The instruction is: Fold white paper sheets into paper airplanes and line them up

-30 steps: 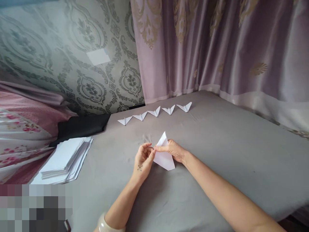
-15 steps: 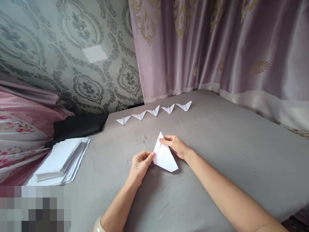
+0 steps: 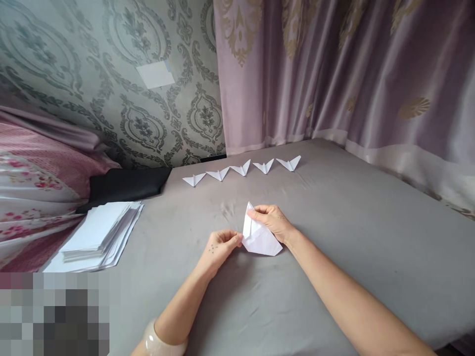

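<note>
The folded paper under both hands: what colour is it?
Plain white paper, clearest in the head view.

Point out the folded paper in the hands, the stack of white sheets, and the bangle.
folded paper (image 3: 262, 241), head view, its flat lower flap.
stack of white sheets (image 3: 98, 232), head view, top sheet.
bangle (image 3: 160, 342), head view, band's outer face.

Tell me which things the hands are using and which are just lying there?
In use:
- folded white paper, lying on the grey sheet
- left hand, pinching its near edge
- right hand, pressing its top

Lying about:
- five folded paper shapes in a row
- stack of white paper
- black cloth
</note>
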`<state>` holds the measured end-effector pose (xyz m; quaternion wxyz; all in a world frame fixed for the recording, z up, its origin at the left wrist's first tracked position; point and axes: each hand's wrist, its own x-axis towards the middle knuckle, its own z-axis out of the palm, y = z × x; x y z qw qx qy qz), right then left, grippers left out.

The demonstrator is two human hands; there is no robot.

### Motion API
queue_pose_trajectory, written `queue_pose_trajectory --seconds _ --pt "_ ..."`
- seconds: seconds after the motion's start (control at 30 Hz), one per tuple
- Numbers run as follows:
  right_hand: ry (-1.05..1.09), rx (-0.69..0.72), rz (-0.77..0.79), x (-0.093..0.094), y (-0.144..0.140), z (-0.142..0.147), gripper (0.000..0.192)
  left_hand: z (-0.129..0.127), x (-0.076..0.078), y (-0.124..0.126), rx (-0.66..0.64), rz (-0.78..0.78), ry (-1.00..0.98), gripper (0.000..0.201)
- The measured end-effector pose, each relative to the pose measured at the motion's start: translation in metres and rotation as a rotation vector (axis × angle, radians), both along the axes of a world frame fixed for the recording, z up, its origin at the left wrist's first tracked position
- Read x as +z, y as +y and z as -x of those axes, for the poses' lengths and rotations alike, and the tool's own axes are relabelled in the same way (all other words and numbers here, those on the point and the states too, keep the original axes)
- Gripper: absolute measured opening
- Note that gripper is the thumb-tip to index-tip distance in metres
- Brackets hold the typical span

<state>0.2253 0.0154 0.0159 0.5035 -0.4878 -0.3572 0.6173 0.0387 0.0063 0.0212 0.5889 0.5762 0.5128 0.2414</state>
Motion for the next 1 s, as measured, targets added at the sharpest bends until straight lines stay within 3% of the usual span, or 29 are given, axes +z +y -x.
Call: queue_pose_trajectory --seconds 0.13,0.27,0.33,0.4,0.53,0.83,0.9,1.0 --pt "-0.183 -0.018 -0.123 -0.004 0.002 0.001 0.036 0.002 -0.007 0.003 0.016 -0.037 0.019 0.031" --pt "-0.769 -0.193 -0.537 -0.007 -0.003 0.004 0.030 0.008 -0.019 0.013 0.123 -0.140 0.125 0.032" --pt "-0.967 -0.156 -0.689 -0.008 -0.009 0.009 0.026 0.012 -0.024 0.018 0.136 -0.197 0.229 0.033" --pt "-1.063 -0.023 -0.759 -0.009 -0.015 0.016 0.028 0.014 -0.025 0.022 0.146 -0.212 0.280 0.032" --pt "-1.190 0.210 -0.780 -0.011 -0.024 0.028 0.030 0.013 -0.020 0.022 0.153 -0.222 0.331 0.028" --pt "-1.438 0.355 -0.748 -0.008 -0.026 0.031 0.028 0.016 -0.005 0.019 0.177 -0.373 0.405 0.017" --pt "-1.449 0.363 -0.737 -0.006 -0.026 0.032 0.027 0.022 -0.006 0.018 0.110 -0.470 0.388 0.023" --pt "-1.440 0.362 -0.722 -0.005 -0.027 0.033 0.026 0.031 -0.012 0.016 -0.090 -0.674 0.378 0.031"
